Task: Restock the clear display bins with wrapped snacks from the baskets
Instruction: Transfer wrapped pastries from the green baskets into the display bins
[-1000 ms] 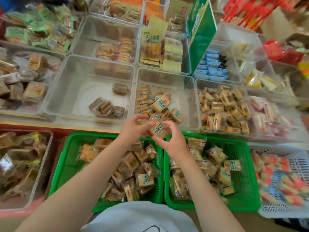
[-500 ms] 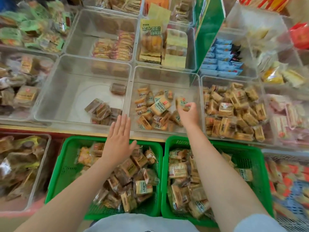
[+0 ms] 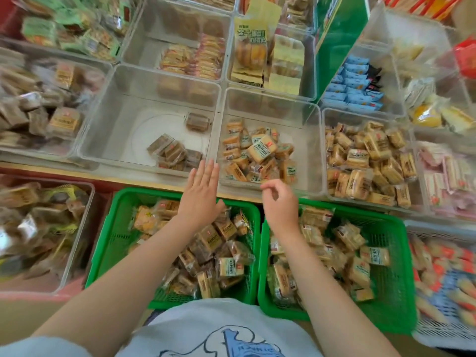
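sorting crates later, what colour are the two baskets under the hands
Green, both baskets, plain in the head view.

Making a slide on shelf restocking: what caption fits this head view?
Both empty hands, left flat and right loosely curled, hover between two green baskets and a half-filled clear bin.

Two baskets (image 3: 123, 243) (image 3: 386, 300) of snacks sit side by side nearest the person. Beyond them runs a row of bins (image 3: 313, 150). A second bin row (image 3: 180, 24) lies behind.
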### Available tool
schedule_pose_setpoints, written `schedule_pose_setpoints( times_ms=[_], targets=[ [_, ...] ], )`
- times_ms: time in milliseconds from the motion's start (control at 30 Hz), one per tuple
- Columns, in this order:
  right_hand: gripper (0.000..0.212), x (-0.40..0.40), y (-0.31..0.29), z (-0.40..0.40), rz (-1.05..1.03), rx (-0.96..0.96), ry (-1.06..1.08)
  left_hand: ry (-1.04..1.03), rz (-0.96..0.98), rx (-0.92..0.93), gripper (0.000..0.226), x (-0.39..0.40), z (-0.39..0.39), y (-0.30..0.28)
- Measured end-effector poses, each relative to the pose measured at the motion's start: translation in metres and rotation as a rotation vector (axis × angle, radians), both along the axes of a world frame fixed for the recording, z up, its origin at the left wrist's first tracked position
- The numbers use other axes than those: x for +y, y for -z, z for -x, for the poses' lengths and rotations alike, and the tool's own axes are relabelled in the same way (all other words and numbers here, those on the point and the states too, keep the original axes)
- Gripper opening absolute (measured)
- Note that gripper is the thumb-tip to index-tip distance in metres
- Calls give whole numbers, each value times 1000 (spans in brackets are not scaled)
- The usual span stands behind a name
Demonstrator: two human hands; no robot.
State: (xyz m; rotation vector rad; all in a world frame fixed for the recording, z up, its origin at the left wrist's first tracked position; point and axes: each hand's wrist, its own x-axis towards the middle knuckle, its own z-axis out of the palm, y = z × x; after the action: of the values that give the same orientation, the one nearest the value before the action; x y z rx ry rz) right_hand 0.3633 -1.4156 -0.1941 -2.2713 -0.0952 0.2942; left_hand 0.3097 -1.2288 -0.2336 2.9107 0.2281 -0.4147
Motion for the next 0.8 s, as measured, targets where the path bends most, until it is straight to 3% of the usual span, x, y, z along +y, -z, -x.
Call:
schedule_pose_setpoints(
  times_ms=[200, 300, 400, 467, 533, 600, 667, 800],
  targets=[
    [18, 18, 56, 83, 316, 285, -361, -147, 469, 0, 74, 4, 60, -20],
    [23, 17, 86, 110, 541, 313, -557, -179, 518, 68, 68, 10, 92, -14],
    [41, 19, 106, 129, 931, 244, -803, -207, 528, 102, 63, 16, 114, -5],
    [58, 24, 109, 138, 1077, 218, -866, -216, 537, 135, 61, 19, 126, 0],
    [57, 30, 112, 142, 1140, 163, -881, -222, 549, 165, 60, 21, 135, 2],
    [53, 33, 116, 142, 1122, 175, -842, -232, 557, 183, 59, 23, 141, 3],
    [53, 34, 114, 137, 948, 248, -699, -238, 561, 178, 54, 25, 143, 4],
    [61, 35, 74, 114, 131, 523, -77, -263, 660, 176, 51, 25, 136, -5]
  ],
)
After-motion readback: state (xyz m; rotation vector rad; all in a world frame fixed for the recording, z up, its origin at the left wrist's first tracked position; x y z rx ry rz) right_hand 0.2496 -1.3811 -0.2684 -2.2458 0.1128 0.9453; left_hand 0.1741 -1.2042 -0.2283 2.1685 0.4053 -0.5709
